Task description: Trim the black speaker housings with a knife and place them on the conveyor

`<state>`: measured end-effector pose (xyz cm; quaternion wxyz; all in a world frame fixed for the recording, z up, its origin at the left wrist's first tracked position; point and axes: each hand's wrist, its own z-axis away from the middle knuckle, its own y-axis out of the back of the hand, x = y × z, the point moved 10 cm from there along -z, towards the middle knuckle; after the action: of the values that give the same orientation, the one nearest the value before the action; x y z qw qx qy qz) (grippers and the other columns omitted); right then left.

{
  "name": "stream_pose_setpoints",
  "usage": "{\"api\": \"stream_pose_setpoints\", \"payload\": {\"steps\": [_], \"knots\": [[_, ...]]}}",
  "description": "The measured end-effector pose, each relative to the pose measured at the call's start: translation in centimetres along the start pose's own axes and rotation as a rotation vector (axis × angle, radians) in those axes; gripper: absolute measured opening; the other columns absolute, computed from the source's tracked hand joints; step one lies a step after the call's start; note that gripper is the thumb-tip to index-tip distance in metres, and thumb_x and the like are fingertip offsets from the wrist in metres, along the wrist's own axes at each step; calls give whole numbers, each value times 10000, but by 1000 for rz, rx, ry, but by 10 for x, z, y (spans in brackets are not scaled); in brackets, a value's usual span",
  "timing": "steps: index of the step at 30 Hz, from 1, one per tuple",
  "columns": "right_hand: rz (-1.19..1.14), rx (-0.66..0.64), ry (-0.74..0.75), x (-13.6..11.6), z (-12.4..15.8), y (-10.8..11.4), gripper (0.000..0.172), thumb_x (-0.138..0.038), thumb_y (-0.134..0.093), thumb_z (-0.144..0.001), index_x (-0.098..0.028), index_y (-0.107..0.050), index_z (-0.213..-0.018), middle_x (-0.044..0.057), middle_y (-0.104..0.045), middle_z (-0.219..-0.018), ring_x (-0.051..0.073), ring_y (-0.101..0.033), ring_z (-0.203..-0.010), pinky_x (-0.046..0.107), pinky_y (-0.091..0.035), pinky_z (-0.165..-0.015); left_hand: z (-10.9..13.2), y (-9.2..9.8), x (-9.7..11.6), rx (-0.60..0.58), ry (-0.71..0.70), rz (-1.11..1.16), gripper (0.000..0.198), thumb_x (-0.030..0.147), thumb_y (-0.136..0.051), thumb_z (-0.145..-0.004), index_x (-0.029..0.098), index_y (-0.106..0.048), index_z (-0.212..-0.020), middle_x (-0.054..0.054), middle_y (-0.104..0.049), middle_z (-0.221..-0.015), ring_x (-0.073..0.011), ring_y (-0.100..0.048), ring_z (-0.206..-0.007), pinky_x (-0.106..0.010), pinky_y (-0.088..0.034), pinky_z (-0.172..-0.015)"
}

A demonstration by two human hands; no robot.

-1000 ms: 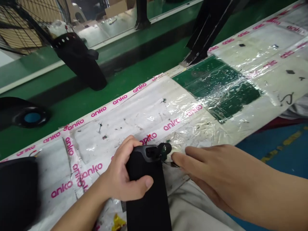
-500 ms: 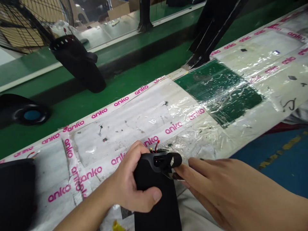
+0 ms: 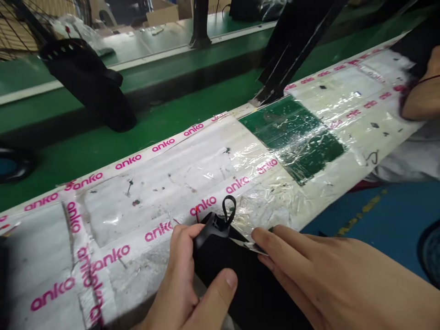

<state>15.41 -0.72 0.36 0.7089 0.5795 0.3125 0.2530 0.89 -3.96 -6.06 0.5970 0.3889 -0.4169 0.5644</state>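
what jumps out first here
The two hands at bottom centre catch the eye first: the left hand grips a black moulded piece with a loop on top, and the right hand sits by a shiny metal strip. Behind them runs a white bench edged with pink anko tape, with a green patch under clear film.
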Motion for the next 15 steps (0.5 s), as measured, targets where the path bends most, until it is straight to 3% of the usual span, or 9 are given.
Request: {"api": "stream_pose_setpoints", "payload": {"steps": [5,15], "knots": [[34,-43,35,-5,-5,-2,744,-46,-519,-691,-136,-469,-1429,22,-705,-894,172,-611,-525,309,-370,-446,-1,-2,3,1,-68,-50,396,477,-623,-1036,320,-458,-1361,-74,-548,-1181,-263,-616,-1043,-372,-594,-789],[94,106,8,-8,2,-1,772,-48,-470,-642,-188,-483,-1401,-18,-655,-882,178,-608,-531,390,-354,-437,-2,4,13,18,-231,-164,461,382,-675,-998,333,-479,-1412,-109,-570,-1220,-318,-628,-1064,-461,-658,-797]]}}
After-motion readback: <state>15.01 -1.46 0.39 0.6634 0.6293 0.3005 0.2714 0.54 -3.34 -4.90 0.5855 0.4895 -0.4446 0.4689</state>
